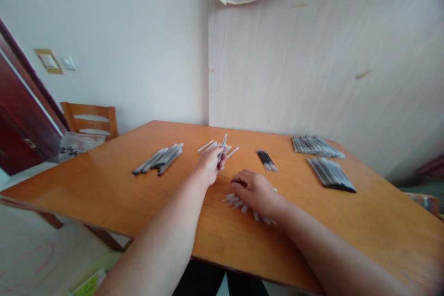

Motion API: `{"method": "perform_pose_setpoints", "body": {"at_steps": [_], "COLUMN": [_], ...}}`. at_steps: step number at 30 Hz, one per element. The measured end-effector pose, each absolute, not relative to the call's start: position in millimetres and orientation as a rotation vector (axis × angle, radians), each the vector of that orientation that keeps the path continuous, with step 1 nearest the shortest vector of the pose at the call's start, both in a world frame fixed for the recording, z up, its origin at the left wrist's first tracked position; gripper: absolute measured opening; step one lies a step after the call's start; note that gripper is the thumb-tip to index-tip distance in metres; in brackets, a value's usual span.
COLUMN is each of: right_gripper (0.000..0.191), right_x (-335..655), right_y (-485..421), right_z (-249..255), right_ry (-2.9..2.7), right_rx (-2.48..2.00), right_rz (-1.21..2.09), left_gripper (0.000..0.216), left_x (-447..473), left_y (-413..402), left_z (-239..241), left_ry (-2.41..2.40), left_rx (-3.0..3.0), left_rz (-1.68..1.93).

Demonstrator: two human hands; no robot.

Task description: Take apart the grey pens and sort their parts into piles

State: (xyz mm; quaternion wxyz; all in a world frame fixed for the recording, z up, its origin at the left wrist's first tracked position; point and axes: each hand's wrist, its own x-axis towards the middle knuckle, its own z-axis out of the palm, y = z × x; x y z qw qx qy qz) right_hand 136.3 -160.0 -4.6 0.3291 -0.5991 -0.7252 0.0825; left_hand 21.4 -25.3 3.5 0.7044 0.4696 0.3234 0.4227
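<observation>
My left hand point(211, 165) is closed around a pen point(224, 141) with a clear barrel, its tip pointing up and away. Behind that hand, white sticks point(204, 146) lie loosely on the table, partly hidden by it. My right hand point(255, 189) is over a spread of small whitish translucent pieces with thin tips point(237, 201). Its fingers are curled together and point left; whether something is between them is hidden. Just beyond the right hand, a small group of black-and-clear refills point(267, 160) lies side by side.
On the orange wooden table point(166, 212), clear barrels with black ends point(158, 158) lie at the left. Two bundles of pens, a far one point(317, 146) and a nearer one point(331, 175), lie at the right. A wooden chair point(90, 118) stands beyond the left edge, near a plastic bag point(81, 142).
</observation>
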Motion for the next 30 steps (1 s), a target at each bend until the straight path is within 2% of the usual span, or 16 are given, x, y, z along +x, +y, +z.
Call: {"method": "perform_pose_setpoints", "body": {"at_steps": [15,19,30], "right_gripper": [0.033,0.032,0.029], "right_x": [147,148,148], "right_y": [-147,-145,-150], "right_z": [-17,-19,-8], "right_ry": [-1.428,-1.323,-1.336], "right_rx": [-1.438,-1.422,-1.51], "right_rz": [0.544,0.656,0.475], "left_gripper": [0.013,0.014,0.012], "left_x": [27,26,27], "left_y": [-48,-51,-52], "left_z": [7,8,6], "left_ry": [0.424,0.407,0.396], "left_rx": [1.086,1.087,1.083], "left_rz": [0.776,0.766,0.775]}}
